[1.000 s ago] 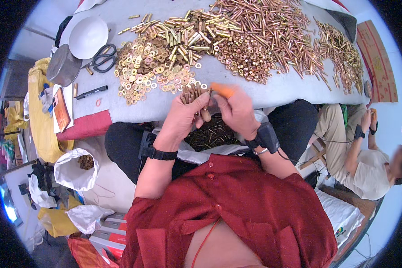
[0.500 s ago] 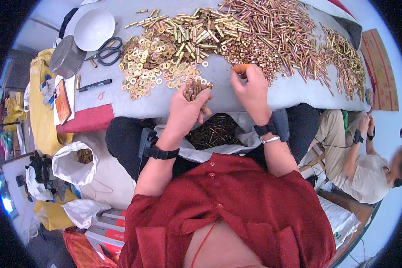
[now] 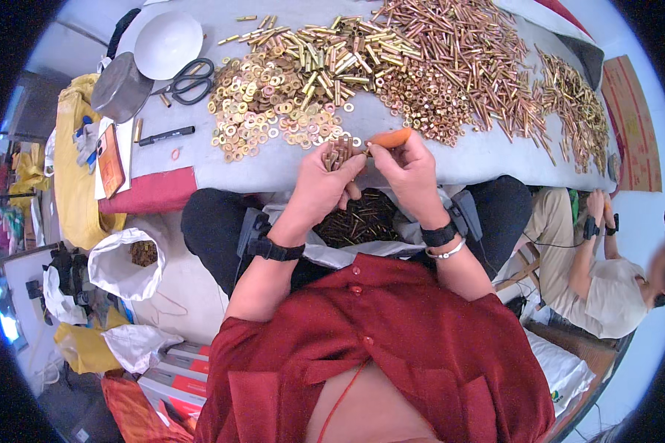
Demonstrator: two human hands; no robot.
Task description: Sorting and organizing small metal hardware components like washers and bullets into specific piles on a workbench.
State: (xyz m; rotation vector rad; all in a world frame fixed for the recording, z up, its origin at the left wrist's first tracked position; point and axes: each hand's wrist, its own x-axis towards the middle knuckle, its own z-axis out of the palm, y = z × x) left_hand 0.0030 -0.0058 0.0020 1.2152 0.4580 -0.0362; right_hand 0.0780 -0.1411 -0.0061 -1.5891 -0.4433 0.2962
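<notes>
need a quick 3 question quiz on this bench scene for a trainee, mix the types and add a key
1. Multiple choice: the red-shirted person's left hand holds (a) a phone, (b) a bunch of metal pieces, (c) a bowl.
2. True or false: the black-handled scissors lie left of the washer pile.
3. Open: what colour is the finger covering on that person's right hand?

Key: 1 b; 2 true; 3 orange.
</notes>
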